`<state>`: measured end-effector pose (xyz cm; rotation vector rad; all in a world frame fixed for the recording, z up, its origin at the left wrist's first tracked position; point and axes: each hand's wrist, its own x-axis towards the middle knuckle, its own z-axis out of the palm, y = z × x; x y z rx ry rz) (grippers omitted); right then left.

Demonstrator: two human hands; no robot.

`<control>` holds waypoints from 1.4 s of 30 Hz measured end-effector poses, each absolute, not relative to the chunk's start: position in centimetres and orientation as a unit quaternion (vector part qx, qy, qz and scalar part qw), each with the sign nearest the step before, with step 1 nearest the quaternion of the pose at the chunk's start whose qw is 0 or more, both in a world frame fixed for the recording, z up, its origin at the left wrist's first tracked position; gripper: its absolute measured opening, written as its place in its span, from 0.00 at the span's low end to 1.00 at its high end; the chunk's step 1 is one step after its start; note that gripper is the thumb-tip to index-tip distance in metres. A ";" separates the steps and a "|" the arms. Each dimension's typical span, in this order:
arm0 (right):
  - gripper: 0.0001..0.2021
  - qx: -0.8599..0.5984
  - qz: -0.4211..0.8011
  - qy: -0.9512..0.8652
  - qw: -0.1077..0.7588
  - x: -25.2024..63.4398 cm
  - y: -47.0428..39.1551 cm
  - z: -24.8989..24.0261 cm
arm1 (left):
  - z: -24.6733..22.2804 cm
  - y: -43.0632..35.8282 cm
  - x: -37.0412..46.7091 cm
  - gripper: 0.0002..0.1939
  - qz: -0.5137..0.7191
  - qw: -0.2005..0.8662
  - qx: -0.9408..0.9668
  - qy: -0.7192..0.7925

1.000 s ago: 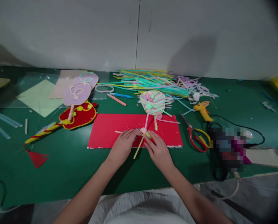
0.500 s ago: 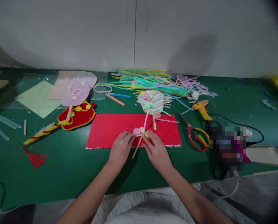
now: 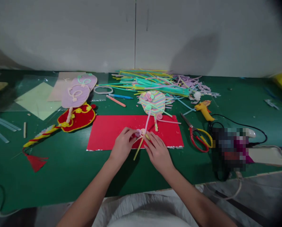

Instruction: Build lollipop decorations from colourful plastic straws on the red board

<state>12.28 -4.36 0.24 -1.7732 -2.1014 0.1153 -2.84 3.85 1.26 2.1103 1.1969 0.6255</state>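
My left hand point(image 3: 123, 143) pinches a small purple pipe-cleaner coil point(image 3: 138, 133) above a red board point(image 3: 107, 129). The fingers of my right hand point(image 3: 158, 149) are closed at a yellow-green coil point(image 3: 147, 136), partly hidden by the fingertips. Between the hands sits a pale peach coil point(image 3: 143, 131). A yellow-green stem point(image 3: 138, 150) slants down over the board's front edge. Farther up, a mint coil point(image 3: 148, 107) with a pink stem overlaps a striped round fan point(image 3: 155, 100). A pink coil point(image 3: 159, 117) lies right of the fan's handle.
Scissors point(image 3: 195, 134) and a yellow glue gun point(image 3: 204, 110) with a black cable lie at the right. Several pipe cleaners point(image 3: 152, 83) are heaped at the back. Purple fan shapes point(image 3: 76, 93), a red fan point(image 3: 77, 118) with a tassel, and two pens point(image 3: 117, 101) are on the left.
My left fingers have lifted and tilted the purple coil slightly, up from flatter on the board. My right hand stays nearly still at the yellow-green coil.
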 end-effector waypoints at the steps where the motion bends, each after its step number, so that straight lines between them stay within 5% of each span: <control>1: 0.20 -0.632 0.040 -0.750 0.193 12.3 -4.3 0.2 | 1.3 4.1 -2.9 0.10 0.227 0.317 0.808 0.440; 14: 0.20 -0.626 0.050 -0.755 0.189 12.5 -4.3 -0.1 | 1.5 2.4 -3.8 0.17 0.211 0.198 0.910 0.297; 23: 0.20 -0.630 0.046 -0.752 0.187 12.4 -4.3 -0.3 | 1.0 1.2 -4.6 0.21 0.176 0.202 0.919 0.290; 34: 0.19 -0.628 0.030 -0.754 0.191 12.3 -4.3 -0.2 | 0.8 -0.8 -4.6 0.24 0.099 0.073 0.950 0.286; 42: 0.19 -0.627 0.053 -0.755 0.185 12.5 -4.4 0.0 | 0.5 1.0 -4.1 0.16 0.173 0.141 0.930 0.294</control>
